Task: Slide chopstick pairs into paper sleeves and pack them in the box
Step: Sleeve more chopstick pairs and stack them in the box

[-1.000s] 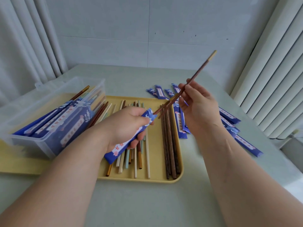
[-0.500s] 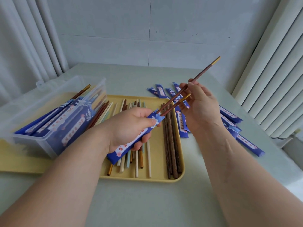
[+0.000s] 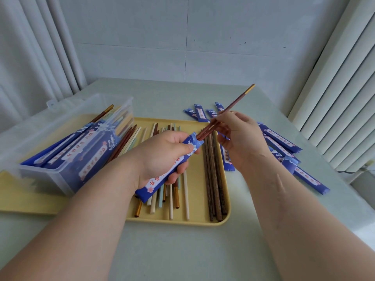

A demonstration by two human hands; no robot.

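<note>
My left hand (image 3: pixel 162 157) grips a blue paper sleeve (image 3: pixel 172 169) above the yellow tray (image 3: pixel 227 207). My right hand (image 3: pixel 239 138) pinches a pair of reddish-brown chopsticks with gold ends (image 3: pixel 229 108). Their lower tips sit inside the sleeve's open top end; one stick reaches much farther up than the other. A clear plastic box (image 3: pixel 50 173) at the left holds several sleeved pairs. Loose chopsticks (image 3: pixel 213 179) of several colours lie on the tray under my hands.
Several empty blue sleeves (image 3: pixel 282 142) lie scattered on the grey table to the right of the tray and behind it. A wall and curtains close off the table's far side, with white slats at the right.
The chopstick pair has gone from just touching the sleeve's mouth to sliding deeper into it. My right hand moved down and left toward my left hand.
</note>
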